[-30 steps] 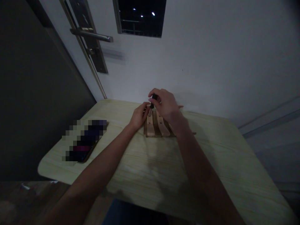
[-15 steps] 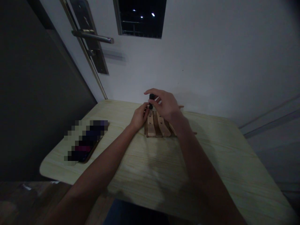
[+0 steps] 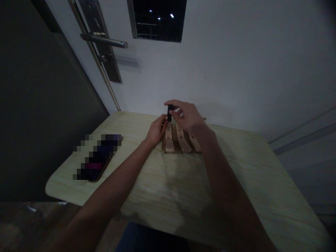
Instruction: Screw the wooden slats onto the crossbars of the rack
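Note:
My right hand (image 3: pixel 187 113) pinches the black handle of a screwdriver (image 3: pixel 170 111), which stands nearly upright. Its metal shaft points down at the leftmost pale block of a wooden piece (image 3: pixel 169 143); the contact at the tip is too small to make out. Several pale, angled blocks with small dark holes lie side by side on a brown wooden base. Against the far left side of this piece, my left hand (image 3: pixel 156 130) is closed, its fingertips partly hidden near the shaft. My right forearm covers the right end of the wooden piece.
The wooden piece lies on a light wood-grain table (image 3: pixel 147 196). To the left is a phone (image 3: pixel 105 159), partly pixelated. Behind the table rises a white door (image 3: pixel 236 70) with a metal lever handle (image 3: pixel 105 40) and a dark window (image 3: pixel 159 21).
My right hand has shifted slightly to the right, and the forearm shows more of the block on the right. The screwdriver handle has moved a little with it. My left hand stays in place.

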`<state>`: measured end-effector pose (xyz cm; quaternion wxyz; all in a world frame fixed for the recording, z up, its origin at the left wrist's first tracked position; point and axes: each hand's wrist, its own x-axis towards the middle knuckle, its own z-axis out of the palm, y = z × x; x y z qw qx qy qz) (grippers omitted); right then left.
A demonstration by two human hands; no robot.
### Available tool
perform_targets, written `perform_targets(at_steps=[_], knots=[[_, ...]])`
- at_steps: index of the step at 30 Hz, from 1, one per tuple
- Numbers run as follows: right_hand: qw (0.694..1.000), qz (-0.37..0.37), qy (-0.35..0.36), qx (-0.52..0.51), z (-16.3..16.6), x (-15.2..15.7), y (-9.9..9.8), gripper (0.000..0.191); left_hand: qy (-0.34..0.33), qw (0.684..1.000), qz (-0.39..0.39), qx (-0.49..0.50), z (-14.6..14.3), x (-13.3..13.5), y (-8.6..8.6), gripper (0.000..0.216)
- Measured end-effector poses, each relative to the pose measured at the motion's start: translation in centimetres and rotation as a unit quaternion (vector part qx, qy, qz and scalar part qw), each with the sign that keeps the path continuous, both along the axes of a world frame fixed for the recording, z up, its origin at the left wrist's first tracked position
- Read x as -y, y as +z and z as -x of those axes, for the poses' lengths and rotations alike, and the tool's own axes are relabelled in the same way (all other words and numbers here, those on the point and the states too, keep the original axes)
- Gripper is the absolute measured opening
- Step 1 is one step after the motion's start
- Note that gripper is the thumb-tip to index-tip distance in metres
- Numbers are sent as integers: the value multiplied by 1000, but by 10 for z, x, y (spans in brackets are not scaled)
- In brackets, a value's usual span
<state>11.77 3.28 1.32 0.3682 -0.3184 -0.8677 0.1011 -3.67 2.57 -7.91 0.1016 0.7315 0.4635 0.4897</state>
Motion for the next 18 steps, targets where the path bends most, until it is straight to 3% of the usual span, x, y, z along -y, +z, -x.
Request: perform_targets(at_steps=[3, 7, 13, 18], knots=[[1000, 4, -13, 18, 0, 2, 5, 38, -4, 1000, 4, 2, 0, -1, -1, 22], [999, -7, -23, 29, 0, 1, 3, 23, -7, 1000, 10, 6, 0, -1, -1, 23], [1000, -16, 4, -3, 0, 1, -6, 40, -8, 1000, 6, 3, 1, -1, -1, 22], [1000, 0, -1, -1, 0, 3, -3, 40, -6, 1000, 5, 5, 1, 0, 1, 18]])
